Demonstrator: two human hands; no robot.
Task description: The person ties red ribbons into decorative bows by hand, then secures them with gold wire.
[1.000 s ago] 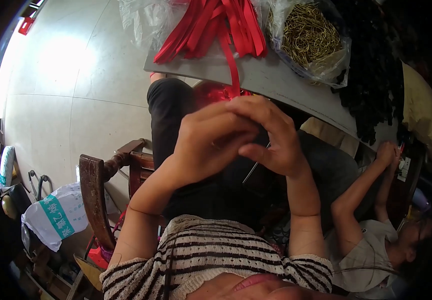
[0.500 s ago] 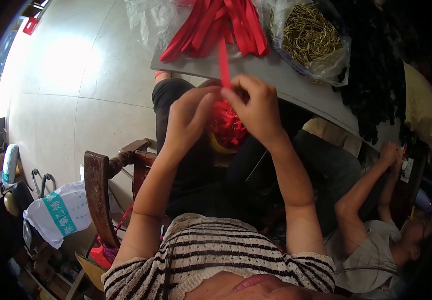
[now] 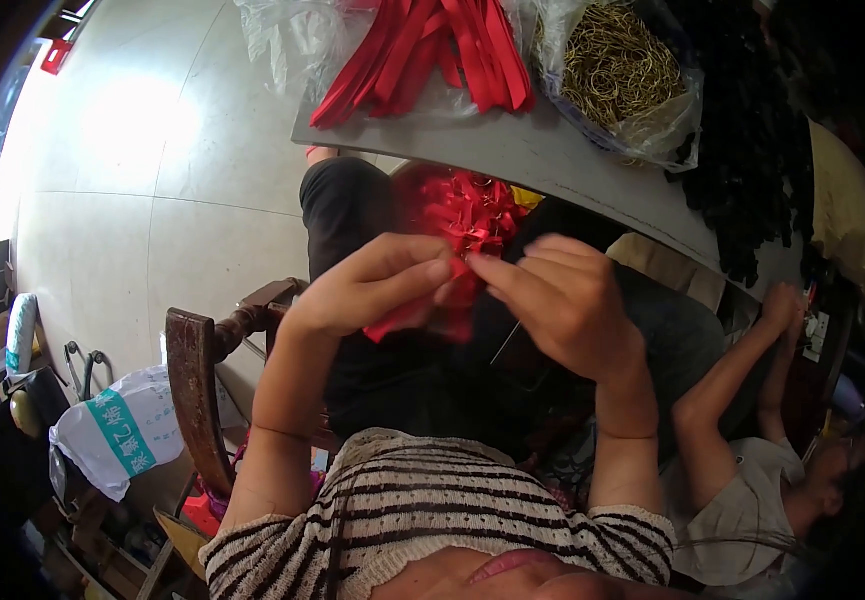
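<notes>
In front of my lap, my left hand (image 3: 378, 283) and my right hand (image 3: 565, 300) are brought together, fingertips almost touching. Between them is a red ribbon (image 3: 458, 312), pinched by the thumb and fingers of each; its loose ends hang below, smeared by motion. Any small piece at the fingertips is too blurred to make out. Just beyond my hands, below the table edge, lies a heap of red ribbon bows (image 3: 468, 212) with bits of gold cord among them. More red ribbon strips (image 3: 413, 65) lie fanned out on the grey table (image 3: 573, 165).
A clear plastic bag of gold cords (image 3: 623, 70) stands on the table, with a black stringy mass (image 3: 743, 150) to its right. A wooden chair (image 3: 198, 390) is at my left, near a white sack (image 3: 128, 425). Another person's hands (image 3: 781, 308) are at the right.
Both hands have come back toward my body, bringing the ribbon strip off the fanned bunch on the table. The heap of bows is now more fully visible.
</notes>
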